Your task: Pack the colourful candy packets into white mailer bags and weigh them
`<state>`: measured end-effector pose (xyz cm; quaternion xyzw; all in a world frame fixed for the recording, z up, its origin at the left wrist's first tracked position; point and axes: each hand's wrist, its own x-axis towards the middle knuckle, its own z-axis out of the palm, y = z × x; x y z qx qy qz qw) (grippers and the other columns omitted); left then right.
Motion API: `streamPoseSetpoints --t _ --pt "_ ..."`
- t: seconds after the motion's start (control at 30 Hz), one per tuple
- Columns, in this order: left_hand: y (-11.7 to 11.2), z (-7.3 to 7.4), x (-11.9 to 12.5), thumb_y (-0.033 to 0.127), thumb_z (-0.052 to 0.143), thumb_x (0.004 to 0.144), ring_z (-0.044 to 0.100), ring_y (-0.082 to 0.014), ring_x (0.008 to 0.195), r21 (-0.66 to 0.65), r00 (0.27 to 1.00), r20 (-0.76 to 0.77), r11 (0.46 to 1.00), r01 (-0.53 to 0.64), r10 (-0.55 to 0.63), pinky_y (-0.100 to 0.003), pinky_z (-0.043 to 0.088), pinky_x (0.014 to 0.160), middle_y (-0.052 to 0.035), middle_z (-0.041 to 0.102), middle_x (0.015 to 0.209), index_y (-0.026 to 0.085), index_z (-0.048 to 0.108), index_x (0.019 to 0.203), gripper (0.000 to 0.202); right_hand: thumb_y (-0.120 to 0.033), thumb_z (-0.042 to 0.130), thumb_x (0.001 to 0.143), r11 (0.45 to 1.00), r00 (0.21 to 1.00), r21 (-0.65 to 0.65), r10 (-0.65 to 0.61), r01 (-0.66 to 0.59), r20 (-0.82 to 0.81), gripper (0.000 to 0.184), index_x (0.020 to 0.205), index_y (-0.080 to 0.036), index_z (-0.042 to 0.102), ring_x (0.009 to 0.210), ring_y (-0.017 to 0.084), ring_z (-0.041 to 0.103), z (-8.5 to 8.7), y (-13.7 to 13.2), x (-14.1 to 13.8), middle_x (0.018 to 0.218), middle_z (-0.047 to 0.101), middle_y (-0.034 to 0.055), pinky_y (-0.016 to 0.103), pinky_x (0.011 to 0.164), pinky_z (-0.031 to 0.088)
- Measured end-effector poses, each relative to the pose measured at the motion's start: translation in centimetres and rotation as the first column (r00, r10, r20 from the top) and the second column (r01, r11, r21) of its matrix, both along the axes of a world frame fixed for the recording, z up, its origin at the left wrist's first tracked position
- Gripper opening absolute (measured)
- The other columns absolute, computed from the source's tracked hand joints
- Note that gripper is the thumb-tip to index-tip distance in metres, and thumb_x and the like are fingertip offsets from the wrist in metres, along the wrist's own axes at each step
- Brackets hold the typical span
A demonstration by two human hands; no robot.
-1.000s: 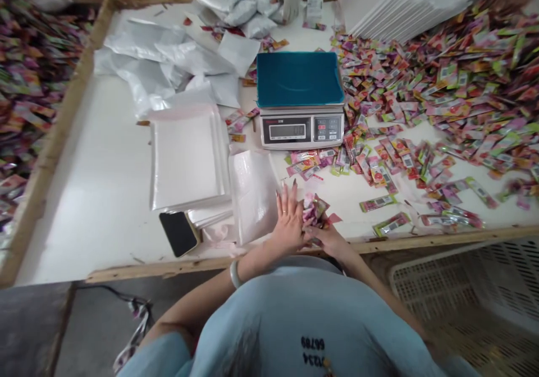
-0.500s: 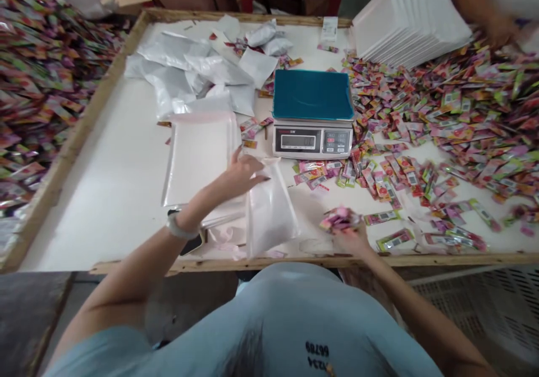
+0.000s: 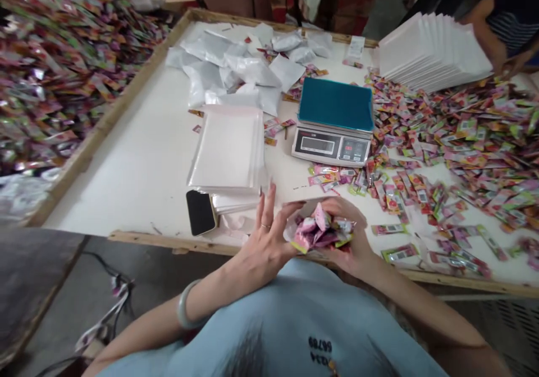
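Note:
At the table's front edge I hold a white plastic bag (image 3: 290, 230), its mouth facing up at me. My left hand (image 3: 267, 242) grips the bag's left rim, with two fingers stretched out past it. My right hand (image 3: 353, 245) is closed round a bunch of small pink, purple and green sachets (image 3: 320, 228) at the bag's mouth. How deep the sachets sit in the bag is hidden. A stack of flat white bags (image 3: 227, 147) lies left of my hands. A digital scale (image 3: 332, 122) with a blue top stands beyond them.
A phone (image 3: 201, 213) lies by the bag stack. Filled white bags (image 3: 252, 71) are heaped behind it. Loose sachets (image 3: 467, 136) cover the table's right side, before a row of white packets (image 3: 433, 51). A co-worker's hand (image 3: 490, 37) is beside those. Another sachet heap (image 3: 71, 68) rises at far left.
My right hand has brought the sachets left to the bag. My left hand has moved down to the bag's rim, and the bag has been lifted and tilted mouth-up. The view has shifted left.

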<state>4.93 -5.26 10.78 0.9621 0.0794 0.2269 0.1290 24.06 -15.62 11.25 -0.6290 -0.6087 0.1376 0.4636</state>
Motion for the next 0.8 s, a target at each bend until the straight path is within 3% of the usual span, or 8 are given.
streamPoseSetpoints --t 0.13,0.2,0.27,0.4,0.5,0.53,0.7,0.8 --pt "-0.1 0.7 -0.4 0.003 0.068 0.088 0.001 -0.0419 0.163 0.015 0.988 0.059 0.989 0.145 -0.145 -0.072 0.033 0.123 -0.0120 0.047 0.144 0.028 0.066 0.121 0.041 -0.049 0.080 0.078 0.946 0.909 -0.314 0.060 0.081 0.413 0.053 0.120 -0.020 0.065 0.107 0.037 0.063 4.0 -2.7 1.4 0.117 0.066 0.0151 0.049 0.083 0.055" --pt "0.0 1.2 -0.6 0.007 0.069 0.091 0.005 -0.0419 0.163 0.003 0.978 0.067 0.981 0.196 -0.196 -0.069 0.038 0.121 -0.0133 0.046 0.144 0.027 0.065 0.121 0.036 -0.049 0.079 0.082 0.901 0.911 -0.426 0.106 0.081 0.398 0.052 0.124 -0.021 0.064 0.103 0.033 0.066 6.0 -2.9 2.1 0.122 0.066 0.0142 0.044 0.078 0.056" --pt "0.0 1.5 -0.9 0.013 0.072 0.091 0.011 -0.0423 0.162 -0.015 0.973 0.070 0.975 0.221 -0.219 -0.067 0.041 0.121 -0.0135 0.047 0.145 0.026 0.066 0.116 0.029 -0.045 0.077 0.086 0.855 0.963 -0.517 0.173 -0.042 0.208 0.047 0.127 -0.025 0.063 0.091 0.025 0.069 7.1 -2.3 2.4 0.116 0.071 0.0074 0.035 0.071 0.055" --pt "-0.1 1.4 -1.9 0.014 0.077 0.088 0.018 -0.0424 0.160 -0.027 0.972 0.079 0.974 0.225 -0.223 -0.067 0.041 0.122 -0.0120 0.051 0.144 0.024 0.068 0.111 0.027 -0.021 0.070 0.090 0.735 0.946 -0.632 0.325 -0.246 0.010 0.010 0.099 -0.025 0.072 0.072 0.017 0.069 6.2 -0.5 1.1 0.084 0.074 -0.0009 0.027 0.063 0.047" --pt "-0.3 0.6 -2.5 0.009 0.077 0.086 0.016 -0.0434 0.161 -0.054 0.962 0.131 0.968 0.247 -0.238 -0.067 0.039 0.123 -0.0113 0.046 0.147 0.022 0.068 0.110 0.028 -0.006 0.070 0.084 0.623 0.881 -0.753 0.454 -0.210 0.130 0.017 0.076 -0.021 0.070 0.065 0.019 0.068 5.1 -0.2 -0.6 0.076 0.073 0.0023 0.028 0.055 0.037" --pt "-0.4 0.3 -2.6 0.007 0.076 0.085 0.017 -0.0438 0.161 -0.081 0.960 0.163 0.966 0.245 -0.230 -0.066 0.040 0.124 -0.0111 0.043 0.150 0.022 0.069 0.109 0.030 -0.005 0.071 0.082 0.621 0.865 -0.762 0.470 -0.182 0.176 0.018 0.075 -0.021 0.069 0.063 0.019 0.067 5.2 -0.3 -1.0 0.076 0.073 0.0031 0.028 0.054 0.035" --pt "-0.6 -1.9 -3.3 -0.001 0.073 0.082 0.028 -0.0431 0.158 -0.228 0.944 0.302 0.952 0.207 -0.133 -0.060 0.050 0.119 -0.0054 0.014 0.171 0.027 0.070 0.109 0.039 -0.009 0.071 0.084 0.757 0.884 -0.648 0.357 -0.085 0.301 0.017 0.094 -0.023 0.073 0.059 0.018 0.065 6.8 -0.7 -1.7 0.078 0.074 0.0016 0.029 0.053 0.036" --pt "-0.4 -3.4 -3.3 0.003 0.077 0.082 0.025 -0.0473 0.158 -0.235 0.949 0.293 0.953 0.191 -0.118 -0.065 0.050 0.117 -0.0010 0.003 0.175 0.032 0.068 0.116 0.045 -0.001 0.070 0.083 0.700 0.819 -0.697 0.487 -0.156 0.305 0.020 0.083 -0.021 0.072 0.061 0.018 0.066 6.4 1.2 -3.3 0.075 0.075 0.0026 0.030 0.054 0.035"
